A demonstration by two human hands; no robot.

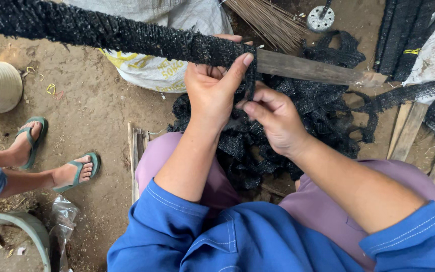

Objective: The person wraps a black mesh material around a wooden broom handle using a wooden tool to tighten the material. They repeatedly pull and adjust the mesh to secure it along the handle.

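Note:
A long wooden slat (308, 69) runs across the upper view, most of its left part wrapped in black mesh netting (101, 30). My left hand (212, 90) grips the wrapped end where the netting stops, thumb pressed on top. My right hand (273, 118) sits just below and right of it, pinching a loose strip of the same black netting (250, 85) that hangs from the slat. A heap of black netting (323, 116) lies on the ground past my knees.
Another person's feet in green flip-flops (79, 171) stand at left on the dirt floor. A white sack (152, 70) lies behind the slat, broom bristles (273, 22) beyond. Wrapped black sticks (404, 35) and wooden planks (409, 128) lie at right. A pale basin rim (23, 226) sits bottom left.

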